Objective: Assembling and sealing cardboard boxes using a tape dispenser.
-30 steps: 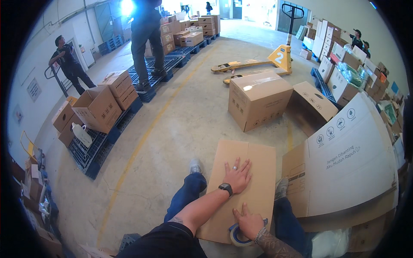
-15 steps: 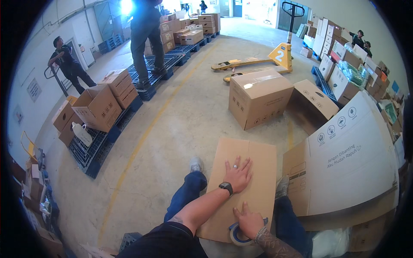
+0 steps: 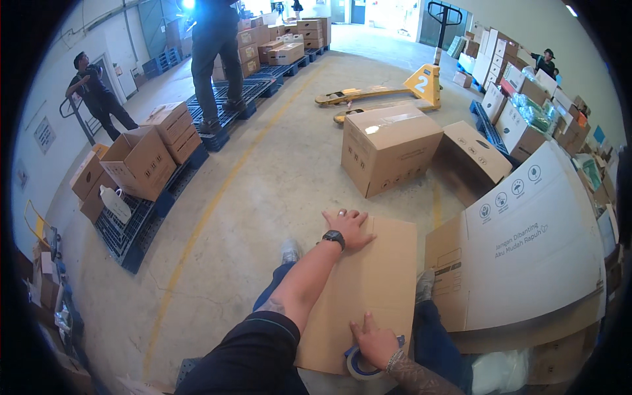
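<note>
Between my legs a flat piece of brown cardboard [image 3: 378, 273] slopes away from me. My left hand [image 3: 349, 229], with a ring and a wristwatch, rests on its far left corner; the fingers are spread and reach the far edge. Over the near right part of the cardboard my right hand [image 3: 377, 342] holds a blue tape dispenser [image 3: 359, 365] with a roll of tape in it. Two fingers of that hand point forward along the cardboard surface. The palm hides part of the dispenser.
A large cardboard sheet with a white face [image 3: 526, 240] leans at my right. Ahead stand a taped box [image 3: 392, 151], a tipped box [image 3: 474, 155] and a yellow pallet jack [image 3: 421, 85]. Boxes and a white jug [image 3: 115, 204] sit on a blue pallet [image 3: 135, 240]; a person [image 3: 217, 66] stands beyond.
My left hand has slid from the middle of the cardboard to its far left corner. My right hand keeps the tape dispenser in nearly the same place.
</note>
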Demonstrator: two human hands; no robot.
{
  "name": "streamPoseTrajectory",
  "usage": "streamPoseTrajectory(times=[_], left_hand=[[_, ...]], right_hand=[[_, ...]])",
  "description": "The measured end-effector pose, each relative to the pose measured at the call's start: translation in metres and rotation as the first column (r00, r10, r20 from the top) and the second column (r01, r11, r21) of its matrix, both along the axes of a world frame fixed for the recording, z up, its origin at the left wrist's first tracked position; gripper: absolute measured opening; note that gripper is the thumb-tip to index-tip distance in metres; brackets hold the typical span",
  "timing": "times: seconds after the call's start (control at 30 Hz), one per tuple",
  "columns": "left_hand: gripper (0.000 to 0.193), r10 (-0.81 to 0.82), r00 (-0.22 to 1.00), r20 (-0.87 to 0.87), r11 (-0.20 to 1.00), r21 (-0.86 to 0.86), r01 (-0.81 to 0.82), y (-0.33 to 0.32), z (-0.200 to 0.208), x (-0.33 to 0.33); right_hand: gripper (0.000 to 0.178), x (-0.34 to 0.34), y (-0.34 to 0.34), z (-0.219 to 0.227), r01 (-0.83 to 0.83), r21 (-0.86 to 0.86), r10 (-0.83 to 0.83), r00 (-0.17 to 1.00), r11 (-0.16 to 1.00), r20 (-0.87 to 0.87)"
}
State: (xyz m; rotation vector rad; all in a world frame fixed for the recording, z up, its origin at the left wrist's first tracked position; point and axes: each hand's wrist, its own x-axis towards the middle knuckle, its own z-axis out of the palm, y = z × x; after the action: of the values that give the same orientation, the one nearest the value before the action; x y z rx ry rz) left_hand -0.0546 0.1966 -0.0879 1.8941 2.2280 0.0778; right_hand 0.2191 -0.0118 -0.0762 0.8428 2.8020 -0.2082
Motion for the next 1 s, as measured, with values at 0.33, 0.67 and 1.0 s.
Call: streamPoseTrajectory(times=[0.33,0.67,1.0], left_hand=[[0.082,0.025,0.995,0.095,0.997,0.064,-0.032,-0.002,-0.006,0.009],[0.072,-0.029,0.997,0.078,1.000,-0.009,0.030,0.000,0.006,0.009],[0.095,0.134,0.990,-0.037,0.978,0.166,-0.126,-0.003,-0.020,0.017]], right_hand=[[0.056,-0.003,0.013,0.035,-0.027,-0.115,0.028,1.000,0.993,0.012],[0.050,0.008,0.172,0.100,-0.334,-0.851,-0.640,0.560,0.405,-0.525],[0.045,-0.063,0.371,0.034,0.221,0.443,0.283,0.513,0.869,-0.810]])
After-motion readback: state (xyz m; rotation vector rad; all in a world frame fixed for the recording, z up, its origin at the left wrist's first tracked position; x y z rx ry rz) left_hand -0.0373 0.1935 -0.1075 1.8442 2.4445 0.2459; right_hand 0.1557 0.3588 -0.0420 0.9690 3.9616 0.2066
